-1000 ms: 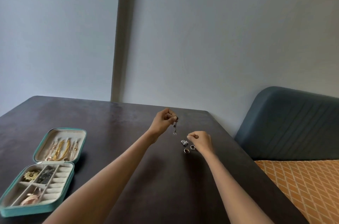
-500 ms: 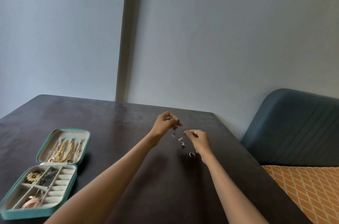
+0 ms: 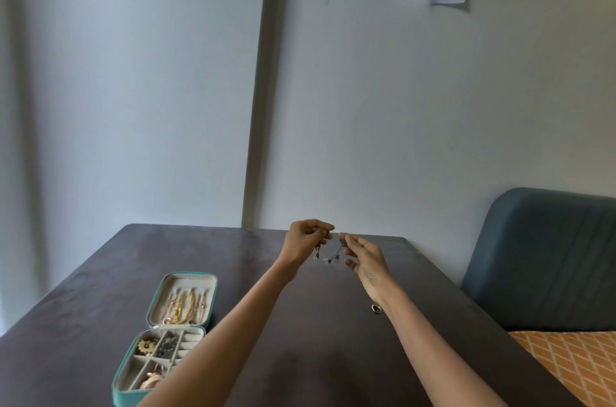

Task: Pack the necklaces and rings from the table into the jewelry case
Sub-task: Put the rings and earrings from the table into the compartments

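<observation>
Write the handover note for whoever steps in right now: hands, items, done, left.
Left hand and right hand each pinch an end of a silver necklace, held up above the table; it sags between them.
The jewelry case lies open at the left, gold pieces in its lid, several items in its tray.
One ring lies on the table by the right wrist.
Done: part of the jewelry is packed.
Left: put the necklace in the case, then the ring.

dark table, open jewelry case, ring
</observation>
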Demonstrator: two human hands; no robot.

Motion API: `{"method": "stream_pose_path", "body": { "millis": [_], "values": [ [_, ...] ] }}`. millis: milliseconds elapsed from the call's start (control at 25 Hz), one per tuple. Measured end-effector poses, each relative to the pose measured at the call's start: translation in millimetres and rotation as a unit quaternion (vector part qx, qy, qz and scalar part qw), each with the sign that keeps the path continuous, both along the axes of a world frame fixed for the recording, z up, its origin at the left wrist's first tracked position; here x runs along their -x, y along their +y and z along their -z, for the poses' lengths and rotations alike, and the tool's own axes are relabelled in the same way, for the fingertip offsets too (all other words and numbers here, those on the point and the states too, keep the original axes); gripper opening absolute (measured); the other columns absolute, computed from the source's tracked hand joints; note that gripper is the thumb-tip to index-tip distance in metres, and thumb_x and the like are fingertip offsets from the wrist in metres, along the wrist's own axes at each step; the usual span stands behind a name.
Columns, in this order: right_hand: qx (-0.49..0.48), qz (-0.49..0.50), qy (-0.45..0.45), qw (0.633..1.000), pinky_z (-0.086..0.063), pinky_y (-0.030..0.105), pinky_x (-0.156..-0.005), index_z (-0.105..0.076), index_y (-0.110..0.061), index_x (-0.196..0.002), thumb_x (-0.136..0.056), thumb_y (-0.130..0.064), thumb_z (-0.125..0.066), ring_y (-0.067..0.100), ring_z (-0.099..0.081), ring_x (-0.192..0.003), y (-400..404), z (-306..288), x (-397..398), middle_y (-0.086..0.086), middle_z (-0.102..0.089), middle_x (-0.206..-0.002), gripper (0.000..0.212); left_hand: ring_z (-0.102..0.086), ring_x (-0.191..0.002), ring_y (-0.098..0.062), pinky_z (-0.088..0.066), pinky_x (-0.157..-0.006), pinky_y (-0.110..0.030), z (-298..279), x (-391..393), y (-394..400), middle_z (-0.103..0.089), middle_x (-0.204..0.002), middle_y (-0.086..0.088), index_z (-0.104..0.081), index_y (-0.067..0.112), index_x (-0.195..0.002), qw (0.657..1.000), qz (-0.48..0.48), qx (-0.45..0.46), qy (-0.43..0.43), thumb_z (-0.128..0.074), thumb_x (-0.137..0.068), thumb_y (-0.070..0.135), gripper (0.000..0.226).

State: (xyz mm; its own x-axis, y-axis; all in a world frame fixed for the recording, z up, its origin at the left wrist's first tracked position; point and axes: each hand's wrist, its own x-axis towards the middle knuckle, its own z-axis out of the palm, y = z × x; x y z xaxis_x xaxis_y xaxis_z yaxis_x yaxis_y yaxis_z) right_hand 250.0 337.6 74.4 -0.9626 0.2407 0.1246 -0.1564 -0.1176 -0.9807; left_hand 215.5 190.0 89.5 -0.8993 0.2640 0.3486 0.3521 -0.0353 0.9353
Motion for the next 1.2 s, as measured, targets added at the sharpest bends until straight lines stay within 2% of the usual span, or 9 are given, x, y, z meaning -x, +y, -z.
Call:
{"method": "stream_pose_path", "body": {
  "millis": [160,240,400,520,760,920,1000,1120,1200],
  "values": [
    [0.022,-0.020,0.016,0.999,-0.043,0.022,-0.064,-0.067,-0.015,-0.096,-0.093,-0.019,-0.055,0.012,-0.058,-0.078,-23,-10,-11,-0.001,-0.066,-0.087,0.014,-0.064,-0.080,-0.009,-0.051,-0.078,-0.020,-4,-9,-18,-0.071,-0.086,-0.003,-0.072,0.009,-0.094,0.999,-0.009,0.045,0.021,-0.061,-0.085,0.003,0.016],
    [0.035,-0.028,0.022,0.999,-0.042,0.023,-0.060,-0.066,-0.013,-0.097,-0.094,-0.017,-0.054,0.012,-0.057,-0.075,-32,-14,-14,-0.001,-0.065,-0.085,0.013,-0.064,-0.075,-0.003,-0.050,-0.074,-0.015,-4,-12,-22,-0.072,-0.085,-0.001,-0.073,0.008,-0.095,0.998,-0.009,0.057,0.029,-0.067,-0.084,0.010,0.012],
    [0.035,-0.047,0.015,0.998,-0.043,0.023,-0.072,-0.066,-0.015,-0.097,-0.093,-0.019,-0.055,0.011,-0.059,-0.082,-47,-22,-22,-0.002,-0.066,-0.087,0.013,-0.058,-0.063,-0.003,-0.046,-0.066,-0.019,-4,-17,-29,-0.069,-0.070,0.003,-0.075,0.011,-0.087,0.997,-0.027,0.063,0.033,-0.070,-0.084,0.019,0.010],
    [0.035,-0.052,0.019,0.998,-0.043,0.023,-0.073,-0.067,-0.016,-0.097,-0.093,-0.020,-0.055,0.011,-0.058,-0.080,-54,-27,-25,-0.002,-0.066,-0.087,0.013,-0.055,-0.066,-0.011,-0.044,-0.066,-0.026,-5,-18,-34,-0.067,-0.068,-0.002,-0.075,0.011,-0.081,0.999,-0.014,0.034,0.025,-0.070,-0.084,0.023,0.013],
    [0.037,-0.066,0.026,0.997,-0.043,0.025,-0.075,-0.068,-0.019,-0.095,-0.093,-0.022,-0.055,0.011,-0.054,-0.081,-62,-41,-26,-0.003,-0.063,-0.087,0.014,-0.059,-0.065,-0.005,-0.047,-0.063,-0.016,-23,-24,-44,-0.067,-0.069,0.000,-0.072,0.009,-0.077,0.999,0.009,-0.024,0.022,-0.072,-0.081,0.023,0.015],
    [0.046,-0.044,0.037,0.997,-0.043,0.026,-0.073,-0.071,-0.019,-0.094,-0.093,-0.028,-0.053,0.011,-0.052,-0.076,-63,-45,-28,-0.003,-0.060,-0.086,0.020,-0.056,-0.068,-0.008,-0.045,-0.066,-0.020,-36,-26,-46,-0.065,-0.069,0.001,-0.071,0.012,-0.072,0.998,0.019,-0.048,0.029,-0.071,-0.082,0.020,0.013],
    [0.012,-0.033,0.037,0.999,-0.042,0.027,-0.075,-0.071,-0.018,-0.095,-0.093,-0.028,-0.052,0.012,-0.054,-0.077,-62,-42,-32,-0.002,-0.062,-0.088,0.022,-0.055,-0.067,-0.006,-0.044,-0.067,-0.019,-40,-25,-48,-0.065,-0.066,0.004,-0.071,0.011,-0.069,0.998,0.018,-0.055,0.029,-0.071,-0.082,0.019,0.015],
    [-0.064,-0.025,0.046,0.997,-0.042,0.026,-0.076,-0.072,-0.018,-0.095,-0.090,-0.029,-0.058,0.011,-0.054,-0.082,-63,-36,-37,-0.005,-0.066,-0.088,0.019,-0.055,-0.071,-0.009,-0.044,-0.069,-0.021,-44,-21,-49,-0.065,-0.075,-0.006,-0.070,-0.005,-0.078,0.998,0.010,-0.052,0.031,-0.072,-0.081,0.020,0.025],
    [-0.097,-0.011,0.067,0.993,-0.042,0.024,-0.075,-0.073,-0.020,-0.090,-0.087,-0.026,-0.064,0.009,-0.051,-0.079,-65,-35,-39,-0.008,-0.067,-0.083,0.012,-0.054,-0.072,-0.010,-0.043,-0.068,-0.021,-46,-21,-49,-0.064,-0.077,-0.008,-0.069,-0.005,-0.077,0.998,0.010,-0.049,0.032,-0.073,-0.080,0.021,0.026]
  ]
}}
